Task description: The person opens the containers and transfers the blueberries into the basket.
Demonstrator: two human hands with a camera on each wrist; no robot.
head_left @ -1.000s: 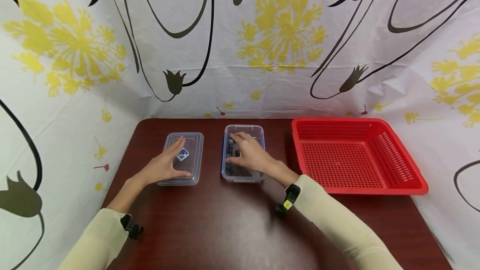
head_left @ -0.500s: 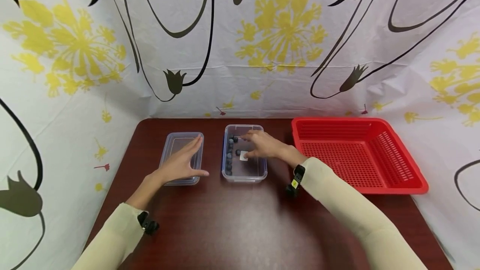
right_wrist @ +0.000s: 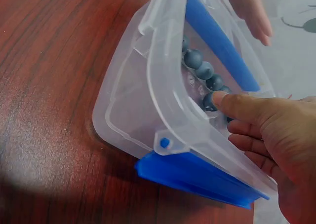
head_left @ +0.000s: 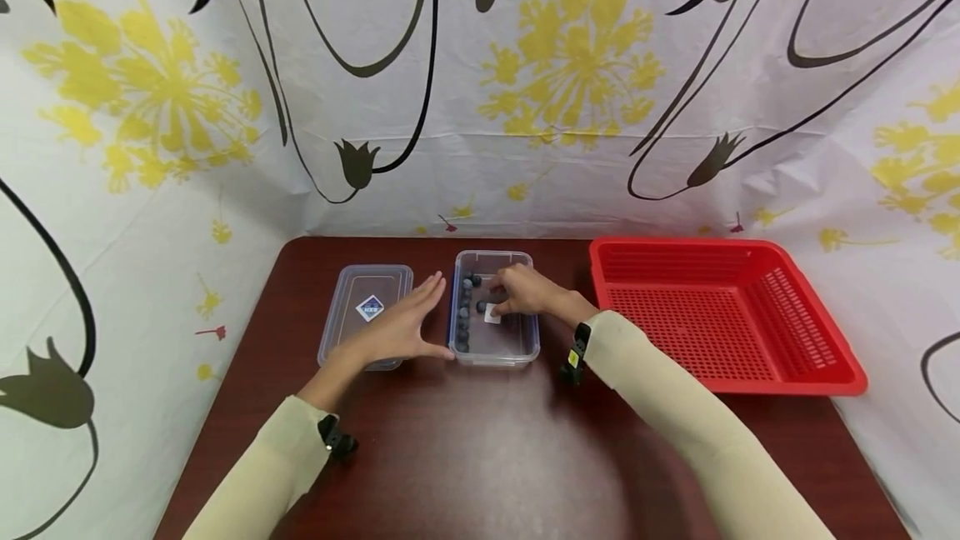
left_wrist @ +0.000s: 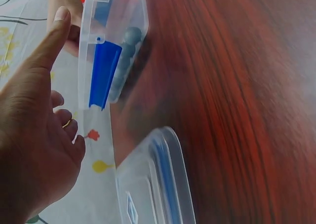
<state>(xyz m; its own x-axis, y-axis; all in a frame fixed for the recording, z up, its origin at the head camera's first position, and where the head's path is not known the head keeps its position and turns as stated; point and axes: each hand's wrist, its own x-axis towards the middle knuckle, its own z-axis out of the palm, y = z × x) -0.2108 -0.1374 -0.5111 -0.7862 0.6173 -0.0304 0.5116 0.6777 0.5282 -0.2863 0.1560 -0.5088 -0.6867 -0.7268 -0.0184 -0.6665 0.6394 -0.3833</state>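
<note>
A clear plastic container (head_left: 498, 348) with blue side clips stands open on the table. Along its left wall lies a row of several blueberries (head_left: 464, 313), with one more blueberry (head_left: 482, 307) near a white square on the floor. My right hand (head_left: 525, 288) reaches inside, fingers bent and thumb apart from them. In the right wrist view its thumb (right_wrist: 237, 105) overlaps a blueberry (right_wrist: 209, 102); contact is unclear. Left of the container, my left hand (head_left: 397, 330) spreads thumb and fingers close to its wall, holding nothing. Beneath it lies a closed-looking clear box (head_left: 345, 307) with a blue diamond label.
A red perforated basket (head_left: 727, 386) sits at the right on the dark brown table (head_left: 480, 440). A white patterned sheet (head_left: 480, 173) hangs behind and at both sides. A blue clip (right_wrist: 202, 177) sticks out from the container's side.
My left hand has moved right, from over the labelled box to the container's left wall. The right hand has shifted rightward inside the container, uncovering the blueberries, and its fingers have bent more.
</note>
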